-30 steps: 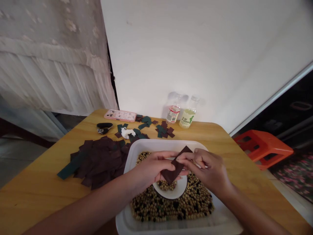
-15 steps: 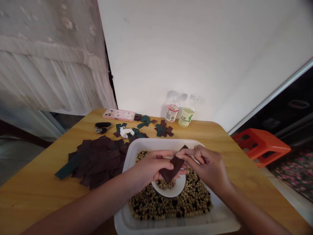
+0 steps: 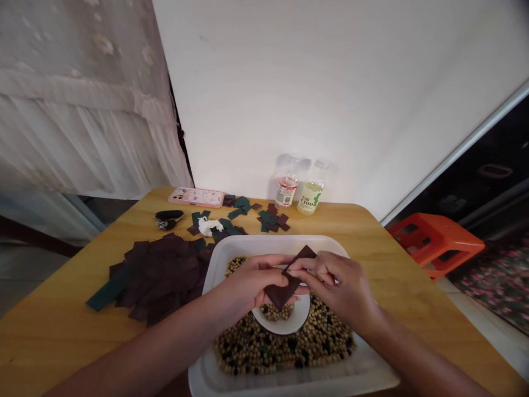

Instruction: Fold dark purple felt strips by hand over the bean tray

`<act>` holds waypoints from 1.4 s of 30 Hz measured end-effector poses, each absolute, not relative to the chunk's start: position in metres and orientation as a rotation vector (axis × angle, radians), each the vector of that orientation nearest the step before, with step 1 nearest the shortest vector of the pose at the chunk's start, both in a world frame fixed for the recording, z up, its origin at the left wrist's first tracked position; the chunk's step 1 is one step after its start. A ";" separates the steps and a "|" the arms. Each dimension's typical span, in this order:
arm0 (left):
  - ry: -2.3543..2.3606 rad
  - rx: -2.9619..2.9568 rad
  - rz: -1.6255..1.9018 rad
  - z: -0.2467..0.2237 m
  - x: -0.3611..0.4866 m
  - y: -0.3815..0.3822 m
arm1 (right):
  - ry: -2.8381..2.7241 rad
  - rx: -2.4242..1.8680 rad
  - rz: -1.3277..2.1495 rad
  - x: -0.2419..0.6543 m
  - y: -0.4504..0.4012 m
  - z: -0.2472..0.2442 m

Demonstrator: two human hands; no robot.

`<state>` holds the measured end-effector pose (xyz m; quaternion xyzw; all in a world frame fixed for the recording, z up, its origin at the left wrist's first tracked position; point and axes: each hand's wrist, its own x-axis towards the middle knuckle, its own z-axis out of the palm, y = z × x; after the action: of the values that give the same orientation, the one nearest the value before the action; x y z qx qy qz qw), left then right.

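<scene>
Between thumb and fingers, my left hand (image 3: pixel 258 278) grips a flat dark brown rectangular piece (image 3: pixel 285 289), held tilted. My right hand (image 3: pixel 336 278) pinches the same piece near its upper middle. Both hands are above a small white bowl (image 3: pixel 305 317) with some beads in it. That bowl rests among many tan and black beads (image 3: pixel 256 347) in a white plastic tub (image 3: pixel 219 256). To the left of the tub lies a heap of similar brown pieces (image 3: pixel 165 270), with a long dark green strip (image 3: pixel 105 292) at its edge.
Behind the tub, small green and brown pieces (image 3: pixel 270 220) lie scattered around a crumpled white tissue (image 3: pixel 210 226). A pink-cased phone (image 3: pixel 196 197), a key fob (image 3: pixel 168 219) and two bottles (image 3: pixel 286 190) are near the wall. An orange stool (image 3: pixel 438 242) stands to the right.
The right hand's pinch has slid down the brown piece from its upper end towards its middle. The camera view has shifted slightly, so everything appears a little further left.
</scene>
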<state>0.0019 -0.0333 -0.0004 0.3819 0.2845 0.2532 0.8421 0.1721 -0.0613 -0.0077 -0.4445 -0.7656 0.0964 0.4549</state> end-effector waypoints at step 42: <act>0.541 0.856 0.532 -0.008 0.001 -0.033 | -1.927 -1.027 0.248 0.172 -0.063 -0.006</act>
<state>0.0012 -0.0334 -0.0075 0.4049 0.2561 0.2519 0.8409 0.1724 -0.0632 -0.0057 -0.4161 -0.7811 0.1004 0.4546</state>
